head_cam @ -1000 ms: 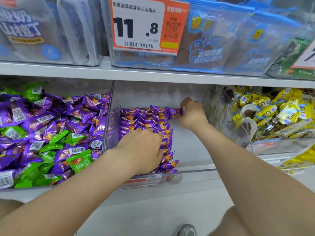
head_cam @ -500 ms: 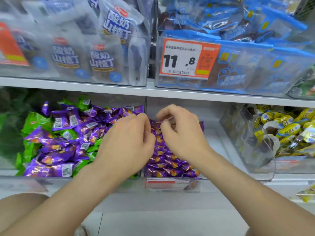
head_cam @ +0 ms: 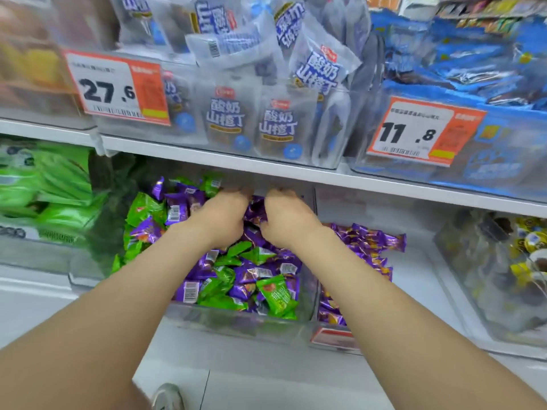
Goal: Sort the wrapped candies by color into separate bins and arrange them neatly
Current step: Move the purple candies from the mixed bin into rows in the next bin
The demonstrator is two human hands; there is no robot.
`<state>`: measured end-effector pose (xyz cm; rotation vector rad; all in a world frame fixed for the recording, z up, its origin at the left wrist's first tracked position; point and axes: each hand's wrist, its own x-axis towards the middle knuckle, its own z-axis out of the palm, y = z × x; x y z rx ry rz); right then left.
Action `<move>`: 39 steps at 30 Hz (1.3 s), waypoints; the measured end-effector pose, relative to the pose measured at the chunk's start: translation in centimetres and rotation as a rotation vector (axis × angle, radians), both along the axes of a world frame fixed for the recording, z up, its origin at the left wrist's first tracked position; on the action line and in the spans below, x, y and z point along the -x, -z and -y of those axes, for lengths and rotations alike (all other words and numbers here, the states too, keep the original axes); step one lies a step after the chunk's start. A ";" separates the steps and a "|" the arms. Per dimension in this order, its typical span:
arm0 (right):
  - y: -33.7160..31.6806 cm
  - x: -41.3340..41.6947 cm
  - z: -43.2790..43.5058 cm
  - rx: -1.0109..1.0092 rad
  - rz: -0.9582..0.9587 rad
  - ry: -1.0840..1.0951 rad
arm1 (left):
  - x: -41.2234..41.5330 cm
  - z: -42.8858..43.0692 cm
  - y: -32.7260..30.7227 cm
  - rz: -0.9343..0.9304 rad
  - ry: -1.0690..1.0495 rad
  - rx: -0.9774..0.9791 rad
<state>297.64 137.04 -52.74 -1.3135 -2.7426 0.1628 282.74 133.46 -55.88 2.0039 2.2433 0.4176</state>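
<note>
A clear mixed bin [head_cam: 236,325] on the lower shelf holds several purple candies [head_cam: 251,273] and green candies [head_cam: 275,294] jumbled together. My left hand [head_cam: 220,220] and my right hand [head_cam: 288,221] are both deep at the back of this bin, close together, fingers curled down around a clump of purple candies [head_cam: 255,211] between them. The fingertips are blurred and partly buried. To the right, a second clear bin [head_cam: 414,291] has purple candies [head_cam: 370,241] laid in neat rows along its left side.
The shelf edge [head_cam: 296,170] above hangs low over my hands, carrying bins of white snack packs [head_cam: 225,116] and blue packs [head_cam: 473,72] with price tags. Green bags [head_cam: 44,184] fill the left bin, yellow candies [head_cam: 529,261] the far-right bin. My shoe [head_cam: 168,396] shows below.
Both hands have left the neat purple rows and moved left into the back of the mixed bin. The view has shifted left and pulled back.
</note>
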 end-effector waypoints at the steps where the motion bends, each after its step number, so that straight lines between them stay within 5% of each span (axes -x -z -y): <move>1: 0.3 0.6 -0.6 0.040 -0.005 0.013 | 0.2 -0.5 0.6 -0.001 0.023 0.007; 14: 0.8 0.8 -0.9 -0.018 0.140 0.039 | 0.8 -1.4 1.8 -0.181 0.011 -0.007; 21: 0.4 -2.0 1.8 -0.090 -0.032 -0.046 | -0.8 0.3 0.0 -0.221 -0.038 0.025; 25: -0.6 -3.8 3.0 -0.127 -0.187 -0.066 | -1.7 2.0 -0.7 -0.103 -0.057 0.051; 31: -1.2 -6.8 3.8 0.082 -0.144 -0.155 | -2.1 5.6 -1.6 0.168 -0.039 -0.027; 36: -1.4 -9.0 4.1 0.302 -0.368 -0.166 | -3.1 7.8 -2.7 0.365 -0.074 -0.082; 39: -1.1 -10.1 3.9 0.249 -0.502 -0.206 | -4.4 8.2 -3.5 0.575 -0.020 -0.102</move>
